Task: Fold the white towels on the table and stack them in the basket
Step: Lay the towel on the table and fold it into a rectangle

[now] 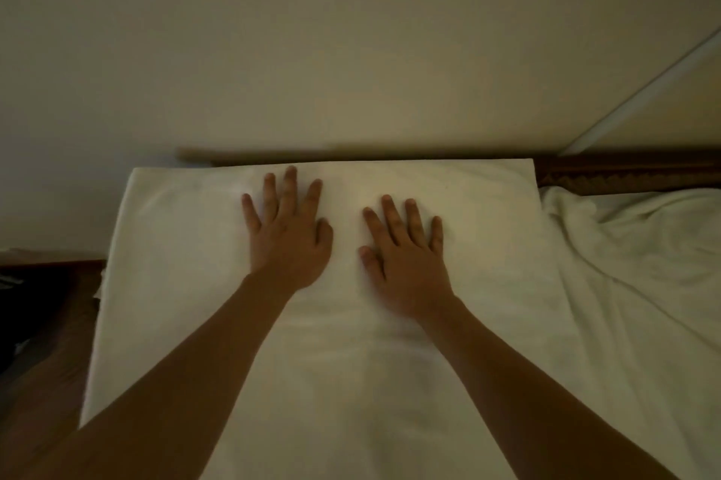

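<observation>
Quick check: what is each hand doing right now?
Left hand: open, pressed flat on the smooth white cloth towel, no grip.
Right hand: open, flat on the same towel, no grip.

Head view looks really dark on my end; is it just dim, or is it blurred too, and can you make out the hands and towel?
Head view: dim and yellowish, no glare; slightly soft throughout, wide-angle bend at the edges. Left hand and right hand lie flat with fingers spread on the flat white towel; the crumpled towel at right shows creases; the dark left edge is unreadable.
</observation>
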`<act>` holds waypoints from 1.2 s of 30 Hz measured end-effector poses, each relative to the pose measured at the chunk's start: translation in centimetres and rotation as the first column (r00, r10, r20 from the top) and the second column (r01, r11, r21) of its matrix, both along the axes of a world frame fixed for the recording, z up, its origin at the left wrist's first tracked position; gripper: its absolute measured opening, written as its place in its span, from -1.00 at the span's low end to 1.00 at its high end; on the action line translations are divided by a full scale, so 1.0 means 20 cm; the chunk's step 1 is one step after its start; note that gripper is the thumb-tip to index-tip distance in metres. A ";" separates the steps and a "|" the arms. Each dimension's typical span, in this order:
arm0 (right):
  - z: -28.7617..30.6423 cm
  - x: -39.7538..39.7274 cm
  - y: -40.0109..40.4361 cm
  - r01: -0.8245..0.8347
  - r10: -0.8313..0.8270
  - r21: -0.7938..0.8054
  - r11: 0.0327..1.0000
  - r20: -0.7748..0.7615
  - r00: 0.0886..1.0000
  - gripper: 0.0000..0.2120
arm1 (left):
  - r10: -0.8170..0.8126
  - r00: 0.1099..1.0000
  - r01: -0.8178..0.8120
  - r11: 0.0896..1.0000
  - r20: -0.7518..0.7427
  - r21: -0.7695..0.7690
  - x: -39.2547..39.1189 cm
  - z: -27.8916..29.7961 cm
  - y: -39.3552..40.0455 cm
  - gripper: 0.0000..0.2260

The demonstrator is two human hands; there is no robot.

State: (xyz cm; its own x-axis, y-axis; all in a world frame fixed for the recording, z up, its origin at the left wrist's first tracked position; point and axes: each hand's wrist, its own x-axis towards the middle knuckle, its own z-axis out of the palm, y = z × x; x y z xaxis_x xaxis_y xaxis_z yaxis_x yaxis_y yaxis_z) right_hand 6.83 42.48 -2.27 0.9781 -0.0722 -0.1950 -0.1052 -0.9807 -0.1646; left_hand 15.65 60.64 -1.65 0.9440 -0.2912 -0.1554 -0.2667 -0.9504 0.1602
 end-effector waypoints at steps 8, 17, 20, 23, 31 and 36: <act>0.00 0.21 -0.88 0.331 -0.334 -0.066 0.942 -0.042 0.942 -0.36 | 0.062 0.998 -0.062 0.998 0.016 0.018 0.02 -0.08 -0.17 -0.36; 0.00 0.29 -1.05 0.699 -0.740 0.245 0.672 0.184 0.647 -0.53 | 0.087 0.996 -0.087 0.996 0.025 0.028 0.02 -0.07 -0.19 -0.35; 0.03 0.32 -1.09 0.821 -0.882 0.351 0.450 0.035 0.469 -0.62 | 0.084 0.996 -0.085 0.996 0.034 0.027 0.01 -0.07 -0.19 -0.35; 0.04 0.35 -1.11 0.751 -0.904 0.585 0.308 -0.067 0.423 -0.69 | 0.085 0.996 -0.086 0.996 0.041 0.027 0.01 -0.07 -0.18 -0.35; 0.07 0.39 -1.17 0.793 -0.845 0.292 0.534 0.190 0.500 -0.81 | 0.069 0.997 -0.071 0.996 0.030 0.048 0.01 -0.07 -0.23 -0.36; 0.07 0.35 -1.01 0.798 -0.786 0.125 0.589 0.317 0.530 -0.62 | 0.070 0.997 -0.071 0.997 0.011 0.044 0.02 -0.08 -0.28 -0.36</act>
